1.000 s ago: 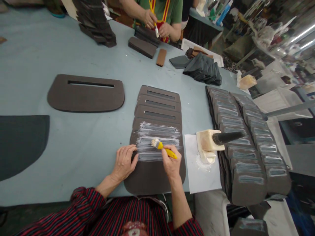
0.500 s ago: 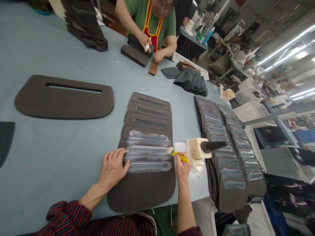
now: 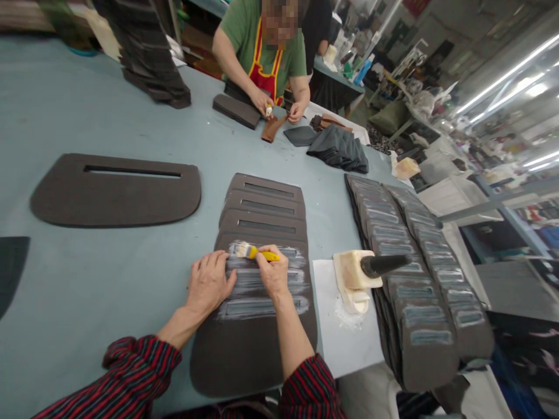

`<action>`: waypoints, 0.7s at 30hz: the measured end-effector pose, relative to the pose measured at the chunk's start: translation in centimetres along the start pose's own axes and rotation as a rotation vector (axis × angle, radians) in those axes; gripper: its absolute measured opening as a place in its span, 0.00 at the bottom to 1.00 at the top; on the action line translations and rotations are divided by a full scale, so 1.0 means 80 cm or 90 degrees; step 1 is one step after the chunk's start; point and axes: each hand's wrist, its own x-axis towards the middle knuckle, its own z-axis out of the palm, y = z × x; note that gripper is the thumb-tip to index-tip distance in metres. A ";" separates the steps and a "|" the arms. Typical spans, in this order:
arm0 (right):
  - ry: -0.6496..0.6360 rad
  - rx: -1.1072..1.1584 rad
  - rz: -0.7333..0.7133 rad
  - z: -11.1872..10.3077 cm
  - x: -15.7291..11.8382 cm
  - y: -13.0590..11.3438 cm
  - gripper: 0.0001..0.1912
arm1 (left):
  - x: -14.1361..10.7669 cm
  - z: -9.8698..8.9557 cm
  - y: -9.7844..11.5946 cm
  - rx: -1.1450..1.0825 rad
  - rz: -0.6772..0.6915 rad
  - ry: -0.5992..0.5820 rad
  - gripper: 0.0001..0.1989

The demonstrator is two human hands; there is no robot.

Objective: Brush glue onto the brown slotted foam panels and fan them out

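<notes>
Slotted dark panels [image 3: 244, 355] are lying overlapped on the surface [image 3: 109, 279] before the person, apparently to leave each slot exposed. The right hand [image 3: 274, 273] is reaching inward, its grip pinching the yellow-handled paintbrush [image 3: 252, 252], whose bristles are touching a white-streaked panel. The left hand [image 3: 208, 283] is resting palm-down, grip open, at their left edge, probably steadying them. A pale container [image 3: 347, 270] is standing on paper [image 3: 324, 326] nearby, seemingly for easy reach.

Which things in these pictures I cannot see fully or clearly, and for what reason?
Head view: parts of the fanned slotted pieces, hidden by the right hand and forearm.
Head view: the dark piece at far left, cut off by the edge.
Head view: the co-worker's brush, small, partly behind fingers.
Head view: far-right background piles, blurred.
</notes>
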 end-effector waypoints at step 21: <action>0.168 -0.238 0.038 -0.131 0.006 0.032 0.11 | -0.002 0.003 0.003 -0.006 -0.022 0.005 0.19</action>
